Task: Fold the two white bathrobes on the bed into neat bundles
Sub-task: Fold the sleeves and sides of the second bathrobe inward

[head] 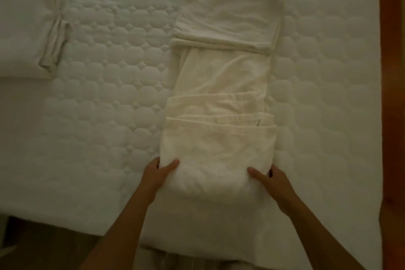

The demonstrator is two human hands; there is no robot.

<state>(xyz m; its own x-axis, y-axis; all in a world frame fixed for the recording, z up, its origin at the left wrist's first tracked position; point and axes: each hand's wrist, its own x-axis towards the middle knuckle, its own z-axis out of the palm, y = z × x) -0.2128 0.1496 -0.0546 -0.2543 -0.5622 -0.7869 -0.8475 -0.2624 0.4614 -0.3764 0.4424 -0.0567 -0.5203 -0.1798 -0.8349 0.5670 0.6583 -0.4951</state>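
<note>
Bathrobe (221,85) number one lies as a long narrow strip down the middle of the bed (114,76), already folded lengthwise, with its near end doubled over into a thick pad at the mattress edge. The left hand (156,174) and the right hand (270,178) each clamp a side of that pad, thumb on top and fingers tucked out of sight underneath, so both are pinching the folded end from its outer edges. The cloth looks like thick, soft terry: bulky, limp and with no stiffness of its own, probably weighty enough to sag if lifted by one corner. It seems grippy, not slippery, so layers should stay put once laid, but they will shift if dragged. Holding it at both side edges, near the fold line, looks the sound choice, since that keeps the stacked layers square while the pad is turned over toward the far end. The second bathrobe (28,35) sits at the far left of the bed, well apart, and appears to be a flat folded bundle. The bed has a white quilted cover with a bubble pattern, soft and slightly yielding. A wooden edge (392,94) runs along the right side. The room is dim, and little else of it shows.
</note>
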